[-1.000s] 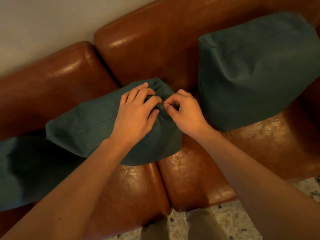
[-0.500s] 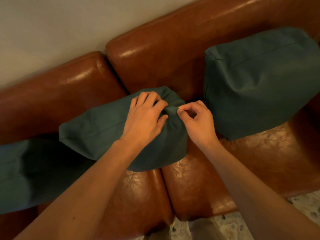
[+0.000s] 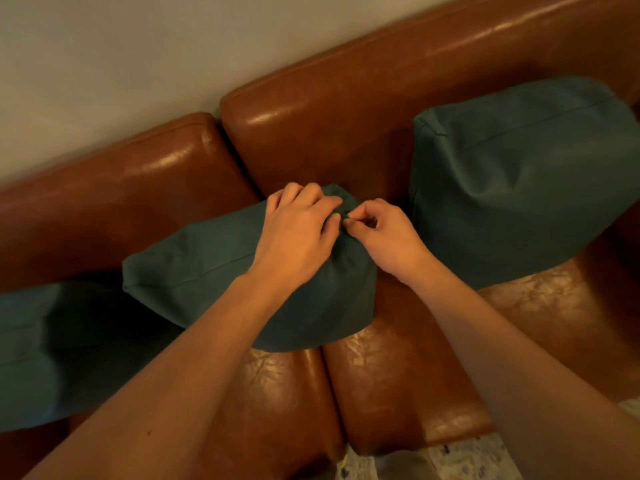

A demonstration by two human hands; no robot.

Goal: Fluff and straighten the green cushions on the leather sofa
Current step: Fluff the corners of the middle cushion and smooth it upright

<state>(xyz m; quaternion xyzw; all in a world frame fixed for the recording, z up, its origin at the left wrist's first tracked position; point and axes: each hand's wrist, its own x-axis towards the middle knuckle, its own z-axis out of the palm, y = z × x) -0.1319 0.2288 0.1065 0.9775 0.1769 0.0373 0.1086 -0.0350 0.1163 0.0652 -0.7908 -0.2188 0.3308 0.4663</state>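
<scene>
The left hand [image 3: 298,237] has stayed gripping the middle dark green fabric cushion [image 3: 207,268] on the brown leather sofa [image 3: 398,386]; the right hand [image 3: 384,233] now pinches its corner, so straightening continues

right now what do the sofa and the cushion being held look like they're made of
Sofa: looks like brown leather, glossy, with bright highlights and fine creasing on the seat; real or faux is unclear.
Middle cushion: matte green woven cloth, seemingly, soft enough to bunch where both hands pinch it.

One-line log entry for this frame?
left hand: gripping middle cushion corner | right hand: pinching same corner | right cushion: upright
</scene>
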